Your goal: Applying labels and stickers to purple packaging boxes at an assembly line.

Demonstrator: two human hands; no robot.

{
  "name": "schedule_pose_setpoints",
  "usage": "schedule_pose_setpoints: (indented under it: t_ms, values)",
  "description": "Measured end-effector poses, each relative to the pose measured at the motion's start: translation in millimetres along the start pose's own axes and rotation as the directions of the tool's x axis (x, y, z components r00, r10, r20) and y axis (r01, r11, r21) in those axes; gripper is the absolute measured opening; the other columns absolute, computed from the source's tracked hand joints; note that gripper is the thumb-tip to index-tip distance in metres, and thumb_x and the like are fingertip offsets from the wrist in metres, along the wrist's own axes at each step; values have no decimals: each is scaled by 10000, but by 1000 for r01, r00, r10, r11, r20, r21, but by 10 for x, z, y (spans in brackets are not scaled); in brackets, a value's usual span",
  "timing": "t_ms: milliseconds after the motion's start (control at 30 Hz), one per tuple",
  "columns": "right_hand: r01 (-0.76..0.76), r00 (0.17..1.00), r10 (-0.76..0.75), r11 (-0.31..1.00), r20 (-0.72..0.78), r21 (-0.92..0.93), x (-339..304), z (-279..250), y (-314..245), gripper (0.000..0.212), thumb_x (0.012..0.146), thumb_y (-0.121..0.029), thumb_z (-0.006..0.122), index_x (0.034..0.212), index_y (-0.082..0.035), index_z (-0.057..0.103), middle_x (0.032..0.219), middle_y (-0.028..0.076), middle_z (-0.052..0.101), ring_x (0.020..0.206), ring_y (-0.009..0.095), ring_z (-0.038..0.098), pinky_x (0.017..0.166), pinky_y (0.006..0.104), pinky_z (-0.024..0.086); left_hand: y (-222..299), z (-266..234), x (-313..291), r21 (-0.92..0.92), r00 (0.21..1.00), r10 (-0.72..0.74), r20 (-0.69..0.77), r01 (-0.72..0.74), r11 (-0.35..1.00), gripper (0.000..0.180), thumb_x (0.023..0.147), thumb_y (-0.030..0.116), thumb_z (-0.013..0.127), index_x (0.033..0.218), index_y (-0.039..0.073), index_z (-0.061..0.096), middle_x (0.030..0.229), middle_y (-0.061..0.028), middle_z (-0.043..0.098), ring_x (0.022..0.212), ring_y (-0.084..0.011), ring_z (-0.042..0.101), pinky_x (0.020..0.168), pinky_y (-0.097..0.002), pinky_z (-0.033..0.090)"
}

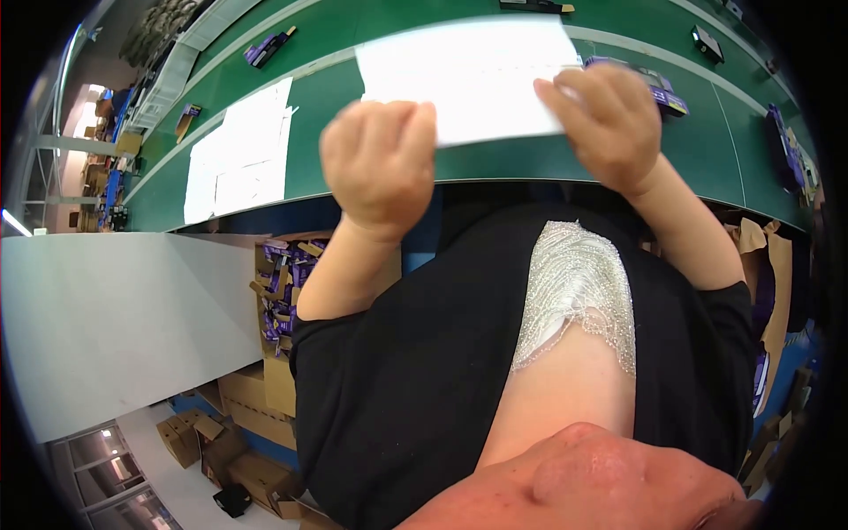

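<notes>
A white sheet of paper (468,79) is stretched between my two hands above the green table (331,159). My left hand (380,163) is closed on its left edge, thumb side toward the paper. At the right edge my right hand (609,124) pinches the same sheet. The paper is so bright that any print on it cannot be made out. To the left of my left hand, a stack of white sheets (238,150) lies at the table's near edge, slightly fanned. Just beyond my right hand is a purple and black package (662,97), partly hidden by the hand.
More purple and black packages (269,47) lie farther along the table. Small packs (786,150) sit at the far right. Below the table on the left, an open carton (283,291) holds many purple packs. Brown cardboard boxes (252,468) stand on the floor beside a white panel (132,309).
</notes>
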State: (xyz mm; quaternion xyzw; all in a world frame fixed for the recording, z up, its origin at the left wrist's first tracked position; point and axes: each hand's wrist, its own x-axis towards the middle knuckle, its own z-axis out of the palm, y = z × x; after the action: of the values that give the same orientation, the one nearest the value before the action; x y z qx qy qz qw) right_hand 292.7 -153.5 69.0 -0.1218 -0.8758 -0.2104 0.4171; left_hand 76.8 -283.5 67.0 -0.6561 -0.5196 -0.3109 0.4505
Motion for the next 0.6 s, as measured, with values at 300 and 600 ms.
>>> schedule_pose_setpoints:
  t_ms: [300, 600]
  values:
    - [-118, 869, -40, 951, 493, 285, -1201, 964, -296, 214, 766, -101, 714, 975, -114, 672, 1004, 30, 622, 912, 220, 594, 811, 329, 479, 355, 649, -1260, -171, 838, -3, 546, 115, 979, 70, 784, 121, 624, 790, 120, 555, 794, -59, 527, 772, -241, 523, 749, -340, 424]
    - [-556, 630, 129, 763, 766, 329, -941, 1271, -9, 152, 813, -141, 742, 891, -80, 627, 957, 72, 619, 836, 279, 596, 761, 360, 492, 27, 1205, -1051, -388, 670, 177, 721, 179, 904, 76, 840, 141, 657, 856, 95, 599, 873, -78, 623, 824, -275, 587, 769, -376, 501]
